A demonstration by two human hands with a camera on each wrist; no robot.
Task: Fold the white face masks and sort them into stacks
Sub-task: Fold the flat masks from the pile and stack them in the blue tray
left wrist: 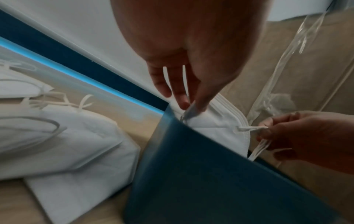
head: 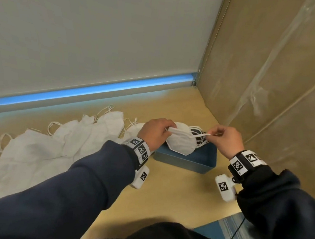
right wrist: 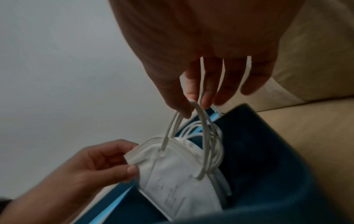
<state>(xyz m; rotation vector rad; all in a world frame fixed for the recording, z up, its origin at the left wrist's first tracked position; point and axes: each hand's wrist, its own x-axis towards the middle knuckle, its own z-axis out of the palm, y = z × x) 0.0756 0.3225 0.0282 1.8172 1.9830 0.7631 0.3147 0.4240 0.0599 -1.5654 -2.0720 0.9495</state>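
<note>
Both hands over blue bin: left hand pinching folded mask, right hand apparently pinching ear loop.

I cannot see the bottom of the blue box, the masks cover it; the loose pile is cut at table's left edge

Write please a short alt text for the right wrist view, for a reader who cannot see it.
The right hand pinches the white ear loops of a folded white face mask, while the left hand pinches the mask's opposite edge. The mask hangs over a dark blue bin, with more masks behind it.
</note>
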